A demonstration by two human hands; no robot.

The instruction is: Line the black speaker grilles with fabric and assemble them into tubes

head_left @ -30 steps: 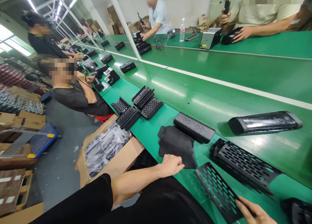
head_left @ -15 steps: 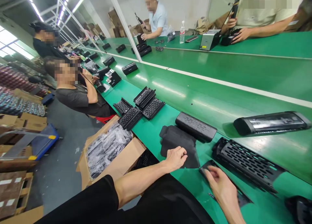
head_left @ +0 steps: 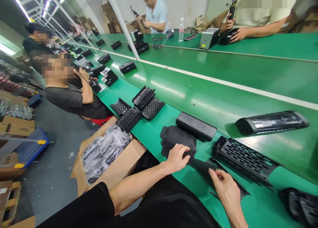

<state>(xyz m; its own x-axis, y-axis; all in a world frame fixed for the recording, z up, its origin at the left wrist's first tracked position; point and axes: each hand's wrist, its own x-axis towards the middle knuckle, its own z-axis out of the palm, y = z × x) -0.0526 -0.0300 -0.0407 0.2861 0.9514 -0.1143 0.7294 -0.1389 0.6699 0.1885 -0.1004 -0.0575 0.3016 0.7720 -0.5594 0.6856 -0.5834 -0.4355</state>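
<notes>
My left hand (head_left: 177,158) rests at the near edge of a stack of thin black sheets (head_left: 175,138), thumb and fingers apart. My right hand (head_left: 227,188) pinches the end of one black sheet (head_left: 204,168), which stretches between both hands. Beneath that sheet and my right hand lies a slim black panel (head_left: 242,188), largely covered. A black slotted housing (head_left: 248,158) lies just beyond my right hand. Behind the stack sits a closed black slotted casing (head_left: 196,126).
Several slotted shells (head_left: 129,118) are grouped to the left. An open carton (head_left: 124,161) of plastic-wrapped parts stands beside the bench. A glossy black unit (head_left: 273,122) lies on the green belt (head_left: 174,92). Another black part (head_left: 300,205) is at right. Co-workers handle tools across and leftward.
One black sheet now spans from the stack towards my right hand, which grips its end. My left hand's fingers have spread from a tighter curl. The view has shifted slightly.
</notes>
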